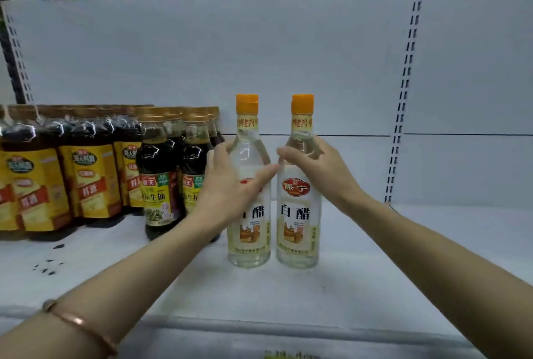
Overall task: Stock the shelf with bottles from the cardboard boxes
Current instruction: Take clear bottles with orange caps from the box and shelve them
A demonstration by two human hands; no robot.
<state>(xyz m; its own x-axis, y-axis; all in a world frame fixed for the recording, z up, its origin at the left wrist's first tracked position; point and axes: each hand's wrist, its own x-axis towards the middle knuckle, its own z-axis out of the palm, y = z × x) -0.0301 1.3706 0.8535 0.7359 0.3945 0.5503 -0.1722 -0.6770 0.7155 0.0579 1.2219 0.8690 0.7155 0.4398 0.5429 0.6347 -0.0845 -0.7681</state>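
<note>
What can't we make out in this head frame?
- Cardboard boxes: none in the head view; source of the bottles is unseen.
- Left clear bottle: upper label covered by the left hand.
- Right hand: fingertips lie behind the right clear bottle.
- Rear dark bottles: count hidden by the front rows.
- Yellowish item at the bottom edge: cut off, blurred.

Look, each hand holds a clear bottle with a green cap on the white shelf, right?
Not quite: the caps are orange, not green. The head view shows the left hand and right hand each holding a clear bottle on the white shelf.
</note>
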